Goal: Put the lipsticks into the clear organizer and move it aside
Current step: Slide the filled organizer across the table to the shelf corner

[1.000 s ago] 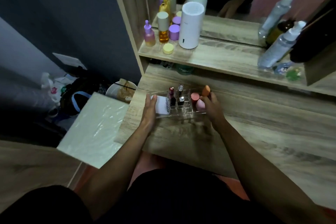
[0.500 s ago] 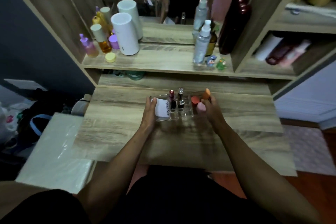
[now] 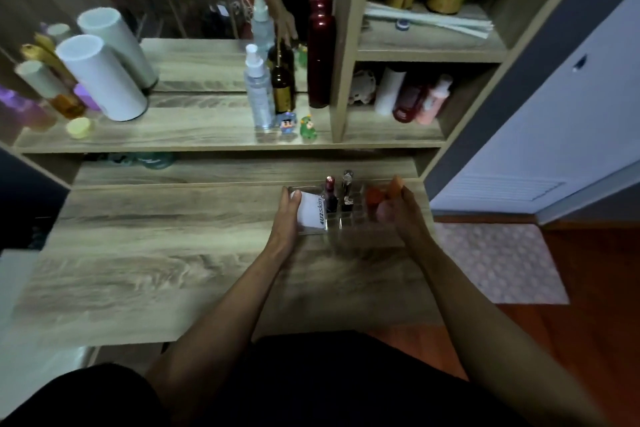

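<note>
Both hands, left [image 3: 289, 218] and right [image 3: 398, 215], clasp the organizer's [image 3: 337, 220] ends; it has slid toward the desk's [image 3: 173, 253] right edge, lipsticks [image 3: 330, 192] aboard, nearly aside.

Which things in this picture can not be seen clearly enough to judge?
- Head view: the clear organizer's right end, hidden by the right hand.
- Its left wall, covered by the left hand.
- Orange and pink items at that end: motion blur, kind unclear.
- Purple bottles on the shelf: blurred, near the left edge.
</note>
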